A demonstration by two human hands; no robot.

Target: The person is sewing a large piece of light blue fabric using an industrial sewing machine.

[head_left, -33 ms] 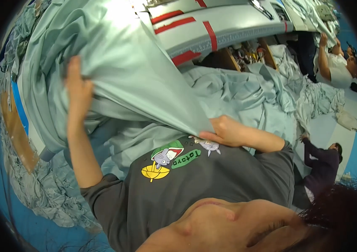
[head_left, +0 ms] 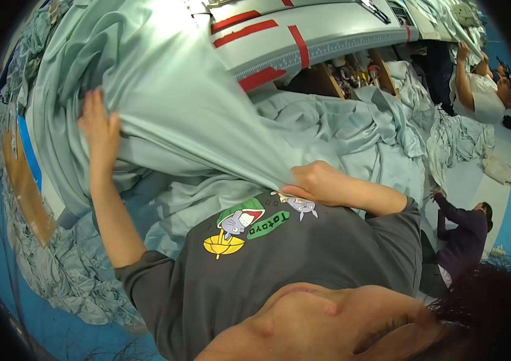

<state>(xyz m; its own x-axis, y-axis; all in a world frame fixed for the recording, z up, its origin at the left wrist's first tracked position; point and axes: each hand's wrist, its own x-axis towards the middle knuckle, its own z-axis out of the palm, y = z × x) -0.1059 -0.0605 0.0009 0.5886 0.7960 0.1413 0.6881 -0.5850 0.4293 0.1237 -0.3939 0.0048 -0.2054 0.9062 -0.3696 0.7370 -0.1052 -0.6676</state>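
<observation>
A large pale green fabric [head_left: 165, 84] covers the left of the work surface and hangs down in folds in front of me. My right hand [head_left: 318, 182] grips a gathered edge of it close to my shirt, fingers closed, pulling it into a taut slope. On the left, my left hand [head_left: 100, 129] lies on the cloth, its fingers stretched out and thumb apart. Folds run from beneath that palm toward my right hand.
A grey worktop [head_left: 327, 24] with red tape strips and a ruler edge stands ahead. Below it is an open wooden drawer [head_left: 357, 75] of small items. Cloth piles [head_left: 81, 277] lie at left. Two people [head_left: 463, 240] [head_left: 487, 90] work at right.
My left hand has moved slightly left and down over the fabric. The right hand has drawn the gripped edge a little to the left.
</observation>
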